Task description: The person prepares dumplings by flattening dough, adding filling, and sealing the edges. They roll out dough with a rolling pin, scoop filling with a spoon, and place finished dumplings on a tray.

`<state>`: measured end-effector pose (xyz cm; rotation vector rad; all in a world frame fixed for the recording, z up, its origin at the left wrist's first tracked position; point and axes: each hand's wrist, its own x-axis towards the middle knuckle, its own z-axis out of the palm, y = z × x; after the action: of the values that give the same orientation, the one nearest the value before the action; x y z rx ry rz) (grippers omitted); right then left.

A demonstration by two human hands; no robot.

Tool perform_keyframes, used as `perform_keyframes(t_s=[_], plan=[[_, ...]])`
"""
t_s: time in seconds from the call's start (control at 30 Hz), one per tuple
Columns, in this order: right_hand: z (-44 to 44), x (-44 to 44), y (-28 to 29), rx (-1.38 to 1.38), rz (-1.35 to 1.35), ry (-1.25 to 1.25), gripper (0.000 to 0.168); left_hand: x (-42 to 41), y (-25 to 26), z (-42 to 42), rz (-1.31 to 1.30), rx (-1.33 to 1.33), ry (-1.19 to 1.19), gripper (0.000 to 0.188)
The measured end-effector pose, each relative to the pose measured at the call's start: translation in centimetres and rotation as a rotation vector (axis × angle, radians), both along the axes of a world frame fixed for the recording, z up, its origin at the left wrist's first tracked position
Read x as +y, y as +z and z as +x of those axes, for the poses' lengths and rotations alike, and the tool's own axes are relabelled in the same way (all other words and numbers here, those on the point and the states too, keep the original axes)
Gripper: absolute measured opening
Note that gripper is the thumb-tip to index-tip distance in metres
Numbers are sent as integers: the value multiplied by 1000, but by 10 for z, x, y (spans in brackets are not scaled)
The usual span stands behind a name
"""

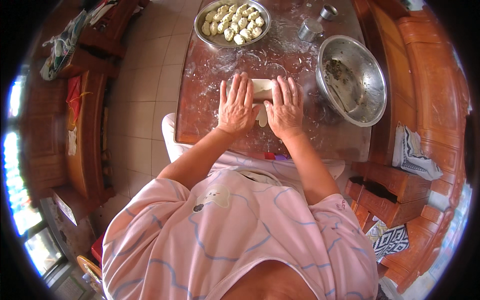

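My left hand and my right hand lie palm down across a smooth pale cylinder, one near each end. Their fingers stretch straight over its top without curling around it, and both thumbs point inward. Most of the cylinder's ends are hidden under the hands. Between my thumbs, a flat, tongue-shaped piece of pale dough shows on the floured wooden table. The rest of the dough is out of sight beneath the cylinder and hands.
At the far left of the table, a round metal tray carries many shaped dumplings. A large steel bowl with dark green filling residue stands tilted at right. Behind it are a metal cup and a smaller metal container. A wooden bench flanks the table's right.
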<state>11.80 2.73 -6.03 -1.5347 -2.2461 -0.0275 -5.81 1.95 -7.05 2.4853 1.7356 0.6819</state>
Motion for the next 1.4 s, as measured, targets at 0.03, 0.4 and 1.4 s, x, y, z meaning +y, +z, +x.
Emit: perform_keyframes(t_s=[0.03, 0.4, 1.4], plan=[[0, 0, 1, 1, 8, 1, 63, -1, -1, 0, 1, 15, 8, 78], [-8, 147, 4, -172, -298, -310, 54, 154, 1, 17, 117, 141, 235, 59], [10, 234, -14, -6, 288, -167, 27, 241, -12, -61, 57, -515, 330, 31]])
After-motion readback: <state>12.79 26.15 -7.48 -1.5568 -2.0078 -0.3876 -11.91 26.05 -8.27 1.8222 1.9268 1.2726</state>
